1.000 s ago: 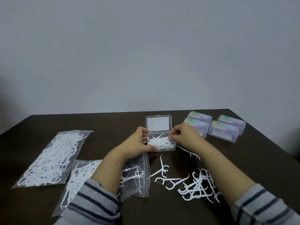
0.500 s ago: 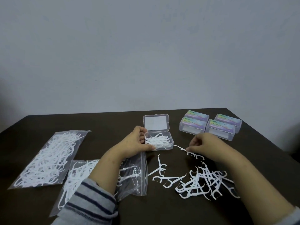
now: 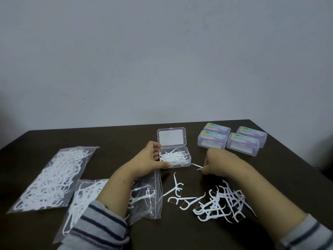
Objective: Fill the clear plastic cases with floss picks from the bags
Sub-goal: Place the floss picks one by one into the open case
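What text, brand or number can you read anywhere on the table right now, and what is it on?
None can be read.
Four closed cases: each lid carries a coloured label with a small mark at its left end, too blurred to read.
Open case, bags, loose floss picks: no print visible.

Open clear case (image 3: 187, 157), half-filled with picks (image 3: 172, 156)

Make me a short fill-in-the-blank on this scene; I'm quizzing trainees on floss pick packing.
1. The open case is steadied by the ____ hand.
2. The right hand pinches a ____ on the table.
3. The number of closed cases behind the right hand is ____.
4. The loose picks lie to the ____ of the bags.

Missing words: left; floss pick; four; right
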